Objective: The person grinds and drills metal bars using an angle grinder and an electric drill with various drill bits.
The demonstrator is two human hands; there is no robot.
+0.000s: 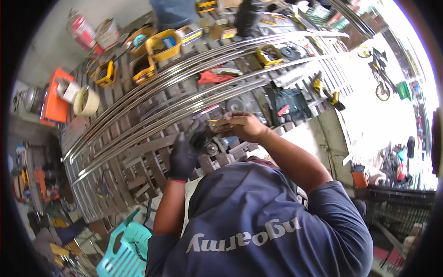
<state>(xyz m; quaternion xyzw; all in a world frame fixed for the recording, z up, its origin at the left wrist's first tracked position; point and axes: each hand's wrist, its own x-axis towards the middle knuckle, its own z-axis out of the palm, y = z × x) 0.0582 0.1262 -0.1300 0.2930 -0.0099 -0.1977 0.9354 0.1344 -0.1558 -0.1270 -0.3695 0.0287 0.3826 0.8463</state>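
A grinder [208,144] is being gripped w/ closed fingers by the gloved L hand [182,158] over the desk [138,154], its head being pointed toward the nearer R hand [243,125], where a small tool [215,120] is being pinched, just short of the tubes [152,99].

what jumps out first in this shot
Long shiny metal tubes sweep across the slatted workbench in the middle. Just below them, a black-gloved left hand and a bare right hand meet at a dark power tool. A teal chair sits bottom left.
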